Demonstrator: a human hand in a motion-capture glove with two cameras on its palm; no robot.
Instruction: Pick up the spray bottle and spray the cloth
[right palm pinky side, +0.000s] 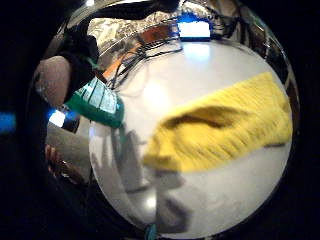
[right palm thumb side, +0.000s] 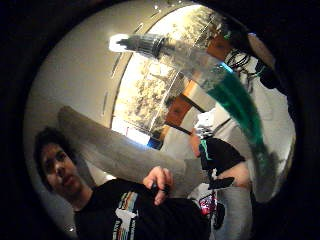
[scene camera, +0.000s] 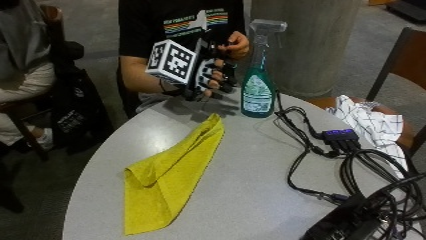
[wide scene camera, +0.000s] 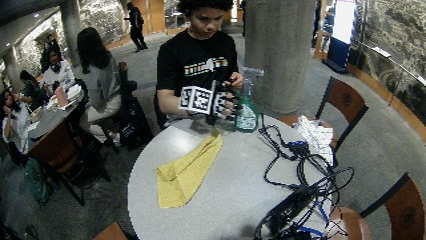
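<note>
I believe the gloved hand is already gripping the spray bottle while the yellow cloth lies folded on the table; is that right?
Not quite. In the outside view the gloved hand is beside the spray bottle, apart from it and gripping nothing; the bottle stands upright on the table. The yellow cloth does lie folded on the table.

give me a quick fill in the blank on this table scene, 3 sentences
1. The folded cloth lying on the table is ____ in colour.
2. The spray bottle stands ____ on the table, holding green liquid.
3. The gloved right hand hovers beside the bottle and holds ____.

Missing words: yellow; upright; nothing
</note>
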